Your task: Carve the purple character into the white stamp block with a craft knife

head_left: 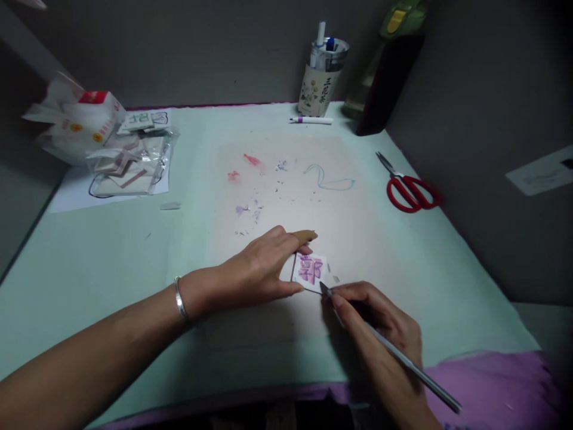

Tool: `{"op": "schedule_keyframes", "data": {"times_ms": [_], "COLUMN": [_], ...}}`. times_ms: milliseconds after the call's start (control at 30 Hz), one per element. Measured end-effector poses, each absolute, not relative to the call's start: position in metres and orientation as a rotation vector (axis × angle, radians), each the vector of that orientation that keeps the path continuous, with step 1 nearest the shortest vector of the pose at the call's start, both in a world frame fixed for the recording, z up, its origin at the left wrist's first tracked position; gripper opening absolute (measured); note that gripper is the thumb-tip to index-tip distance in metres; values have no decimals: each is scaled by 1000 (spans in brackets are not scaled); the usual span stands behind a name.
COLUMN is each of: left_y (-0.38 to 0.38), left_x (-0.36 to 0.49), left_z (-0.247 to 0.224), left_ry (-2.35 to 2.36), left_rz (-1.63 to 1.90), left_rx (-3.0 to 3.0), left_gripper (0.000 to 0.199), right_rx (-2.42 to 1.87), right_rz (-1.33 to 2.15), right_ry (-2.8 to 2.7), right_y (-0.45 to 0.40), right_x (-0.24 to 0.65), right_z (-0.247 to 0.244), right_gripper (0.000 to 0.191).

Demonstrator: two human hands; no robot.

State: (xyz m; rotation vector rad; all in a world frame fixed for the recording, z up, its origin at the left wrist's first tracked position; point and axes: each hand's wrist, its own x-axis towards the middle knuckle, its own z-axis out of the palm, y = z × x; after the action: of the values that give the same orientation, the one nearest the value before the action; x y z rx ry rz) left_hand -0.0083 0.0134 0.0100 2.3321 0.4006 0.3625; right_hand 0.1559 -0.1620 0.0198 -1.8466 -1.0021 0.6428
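Observation:
A small, flat white rubber block (319, 260) bears a purple and pink Chinese character on its top face. My left hand (264, 263) grips its left side between thumb and fingers; a tan cover sits on one finger. In my right hand (380, 328) is a slim metal craft knife (409, 365), held like a pen. Its blade tip meets the block's lower right edge or lies just over it; I cannot tell which. A few tiny shavings (335, 278) lie right of the block.
Purple crumbs, red smudges and a blue outline mark the pale work sheet (277, 146). Red-handled scissors (409, 188) lie right. Behind are a purple marker (313, 120), a pen cup (316, 89) and a dark bottle (389, 77). Bagged blocks (129, 164) and a tissue pack (89, 122) stand left.

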Motion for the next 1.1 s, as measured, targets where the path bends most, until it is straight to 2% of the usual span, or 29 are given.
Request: {"op": "schedule_keyframes", "data": {"times_ms": [700, 1100], "left_y": [-2, -4], "left_x": [-3, -2], "left_z": [5, 5], "left_ry": [424, 429], "left_rz": [536, 564], "left_rx": [2476, 2484], "left_gripper": [66, 64], "right_rx": [-1854, -1776], "right_rz": [546, 483], "right_ry": [-937, -1057], "right_y": [-162, -160], "right_x": [147, 147], "right_z": [16, 17], "right_gripper": [17, 16]}}
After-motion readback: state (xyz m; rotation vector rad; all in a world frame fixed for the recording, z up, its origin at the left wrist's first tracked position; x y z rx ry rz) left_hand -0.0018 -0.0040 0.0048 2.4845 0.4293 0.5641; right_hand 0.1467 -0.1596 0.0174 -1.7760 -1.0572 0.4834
